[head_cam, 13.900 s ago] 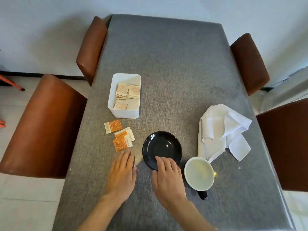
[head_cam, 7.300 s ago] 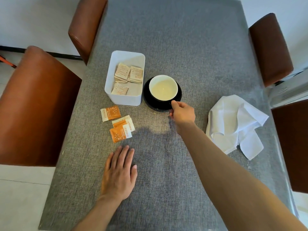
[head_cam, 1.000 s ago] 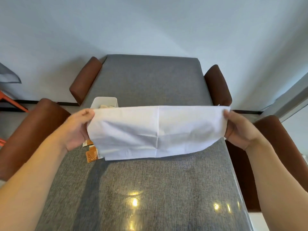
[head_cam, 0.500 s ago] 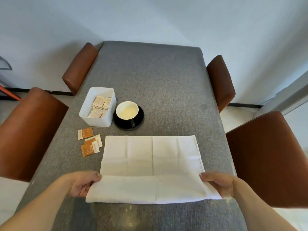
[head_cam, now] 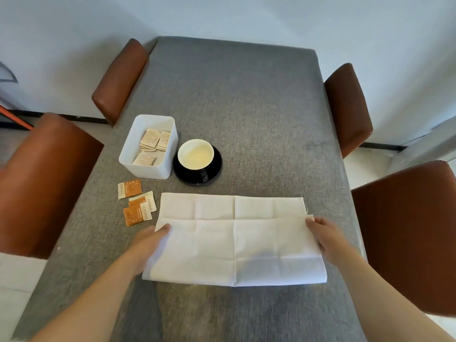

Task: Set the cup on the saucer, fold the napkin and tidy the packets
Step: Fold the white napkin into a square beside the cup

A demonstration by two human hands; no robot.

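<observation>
The white napkin lies on the grey table, its near half folded over toward the far edge. My left hand pinches the folded layer's left corner. My right hand pinches its right corner. A strip of the lower layer shows beyond the fold. The cream cup stands on the black saucer behind the napkin. Three orange packets lie loose to the left of the napkin.
A white box with several beige packets stands left of the saucer. Brown chairs flank both long sides of the table. The far half of the table is bare cloth.
Both hands have carried the napkin's near edge away from me, folding it over the far half. Before that the napkin was lowered flat onto the table.
</observation>
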